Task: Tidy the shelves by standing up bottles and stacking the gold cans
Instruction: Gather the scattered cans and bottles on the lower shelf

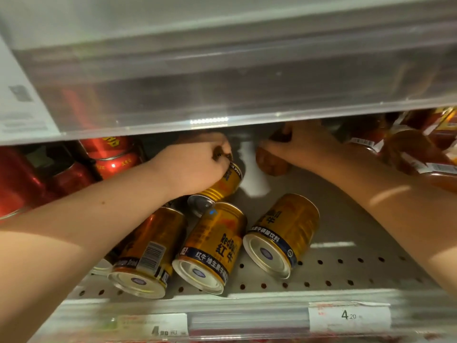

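Barely begun: left grip [202, 164] clenches 1 tilted gold can [228, 180], right grip [296, 144] grasps a brown bottle [270, 163], 3 fallen cans [212, 246] lie unstacked.

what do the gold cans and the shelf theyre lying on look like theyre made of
The gold cans look like metal, aluminium or steel: glossy printed walls with sharp highlights, bare silvery ends with rolled rims. The shelf is probably painted sheet metal: matte pale beige, with neat rows of punched holes near the front, though that is less certain.
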Demonstrator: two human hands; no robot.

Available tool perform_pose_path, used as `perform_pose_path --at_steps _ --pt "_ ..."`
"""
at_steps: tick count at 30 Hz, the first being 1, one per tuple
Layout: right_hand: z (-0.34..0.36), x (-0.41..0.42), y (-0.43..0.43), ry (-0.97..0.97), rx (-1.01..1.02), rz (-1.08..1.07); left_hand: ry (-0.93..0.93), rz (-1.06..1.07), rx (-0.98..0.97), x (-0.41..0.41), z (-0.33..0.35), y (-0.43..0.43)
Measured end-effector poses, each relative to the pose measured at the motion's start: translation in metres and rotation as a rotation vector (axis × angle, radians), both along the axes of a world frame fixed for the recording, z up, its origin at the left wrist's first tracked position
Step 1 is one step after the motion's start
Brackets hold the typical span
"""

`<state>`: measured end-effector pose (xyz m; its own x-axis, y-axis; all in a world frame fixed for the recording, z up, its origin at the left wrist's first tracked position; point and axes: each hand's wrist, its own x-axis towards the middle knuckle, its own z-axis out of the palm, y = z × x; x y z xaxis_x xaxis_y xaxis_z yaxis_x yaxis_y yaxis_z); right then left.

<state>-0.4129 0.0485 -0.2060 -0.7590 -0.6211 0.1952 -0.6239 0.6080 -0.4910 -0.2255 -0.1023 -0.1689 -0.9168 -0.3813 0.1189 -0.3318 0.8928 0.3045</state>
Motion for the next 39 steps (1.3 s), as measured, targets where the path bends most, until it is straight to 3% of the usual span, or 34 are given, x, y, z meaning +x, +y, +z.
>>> perform_pose_path --at_steps 3,6,16,20,26,29,31,34,37,39 --pt "0.0 0.007 -0.001 -0.118 0.034 0.01 -0.076 0.061 -0.066 -0.009 -0.003 -0.005" --pt "-0.003 0.013 0.0 -0.057 0.123 0.03 -0.159 0.106 0.006 -0.011 -0.006 -0.01" --pt "-0.013 0.027 0.022 0.067 0.108 0.014 -0.092 0.135 0.007 -0.009 -0.009 -0.01" --pt "-0.01 0.031 0.034 0.027 0.021 0.019 0.05 0.14 0.042 -0.002 0.0 0.008" --pt "0.012 0.043 0.065 0.051 -0.079 0.064 0.286 -0.019 -0.103 0.008 0.007 0.07" --pt "0.03 0.049 0.086 0.026 -0.131 0.1 0.403 -0.057 0.084 -0.002 0.012 0.11" --pt "0.036 0.056 0.102 0.017 -0.191 0.142 0.411 -0.032 0.374 -0.02 0.016 0.136" --pt "0.034 0.064 0.124 -0.055 -0.294 0.221 0.257 0.159 0.865 -0.046 0.02 0.166" --pt "0.026 0.065 0.139 -0.138 -0.348 0.183 0.197 0.234 1.01 -0.06 0.02 0.183" --pt "0.022 0.066 0.144 -0.183 -0.396 0.172 0.18 0.263 0.982 -0.066 0.017 0.189"
